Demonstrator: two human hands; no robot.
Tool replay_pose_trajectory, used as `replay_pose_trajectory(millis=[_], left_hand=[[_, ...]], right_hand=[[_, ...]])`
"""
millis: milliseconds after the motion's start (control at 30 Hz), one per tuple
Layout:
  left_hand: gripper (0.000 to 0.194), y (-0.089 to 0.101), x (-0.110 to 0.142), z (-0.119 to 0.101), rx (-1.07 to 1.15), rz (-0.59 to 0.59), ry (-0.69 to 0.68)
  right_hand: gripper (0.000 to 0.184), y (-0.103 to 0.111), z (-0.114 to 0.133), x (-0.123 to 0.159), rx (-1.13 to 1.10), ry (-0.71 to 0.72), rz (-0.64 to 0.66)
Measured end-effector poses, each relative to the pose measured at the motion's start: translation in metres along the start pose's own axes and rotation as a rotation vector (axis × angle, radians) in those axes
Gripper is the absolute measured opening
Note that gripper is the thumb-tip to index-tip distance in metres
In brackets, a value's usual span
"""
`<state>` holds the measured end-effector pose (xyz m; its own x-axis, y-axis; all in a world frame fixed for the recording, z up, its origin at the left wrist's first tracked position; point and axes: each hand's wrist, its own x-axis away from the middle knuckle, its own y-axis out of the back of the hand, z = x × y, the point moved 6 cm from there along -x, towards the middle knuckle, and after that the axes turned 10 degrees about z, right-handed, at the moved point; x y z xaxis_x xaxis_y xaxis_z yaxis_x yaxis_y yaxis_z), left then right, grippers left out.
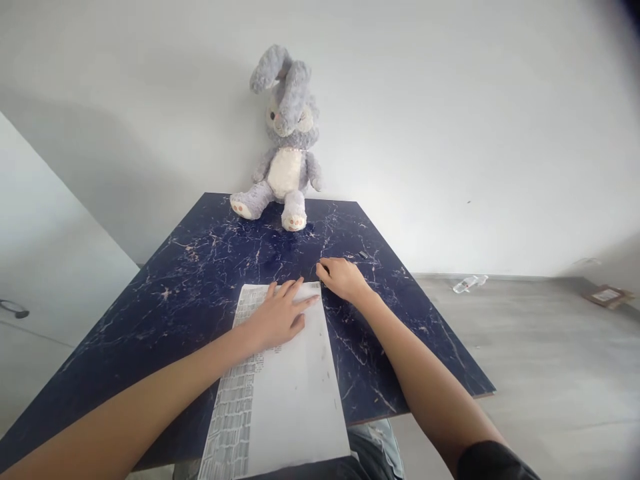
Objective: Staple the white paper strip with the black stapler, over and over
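A long white sheet of paper (300, 393) lies lengthwise on the dark blue marbled table (200, 267), its near end reaching past the front edge over my lap. Rows of grey, brick-like marks fill its left strip, and a few faint smudges show toward the right. My left hand (283, 310) rests flat on the far part of the sheet, fingers spread. Closed at the sheet's far right corner is my right hand (343, 277). A bit of something dark shows between its thumb and fingers, too covered to name. Beyond it lies a small dark piece (363, 254).
A grey plush rabbit (287, 160) sits at the table's far edge against the white wall (450, 133). On the floor to the right are a clear plastic bottle (466, 285) and a brown cardboard box (607, 295). A white cabinet (45, 267) stands at the left.
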<state>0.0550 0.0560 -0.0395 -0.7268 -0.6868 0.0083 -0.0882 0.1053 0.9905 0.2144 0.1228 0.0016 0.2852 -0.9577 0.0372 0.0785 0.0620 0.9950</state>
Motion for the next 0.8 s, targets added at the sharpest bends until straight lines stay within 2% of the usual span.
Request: replay_pose_trajectory(millis=[300,800], left_hand=[[0.053,-0.004,-0.001,0.003,0.027,0.022,-0.01],[0.054,-0.005,-0.002,0.003,0.038,0.055,-0.05]], right_hand=[[0.056,0.004,-0.025,0.001,-0.07,-0.057,0.018],[0.057,0.0,-0.027,0.001,-0.082,-0.088,0.022]])
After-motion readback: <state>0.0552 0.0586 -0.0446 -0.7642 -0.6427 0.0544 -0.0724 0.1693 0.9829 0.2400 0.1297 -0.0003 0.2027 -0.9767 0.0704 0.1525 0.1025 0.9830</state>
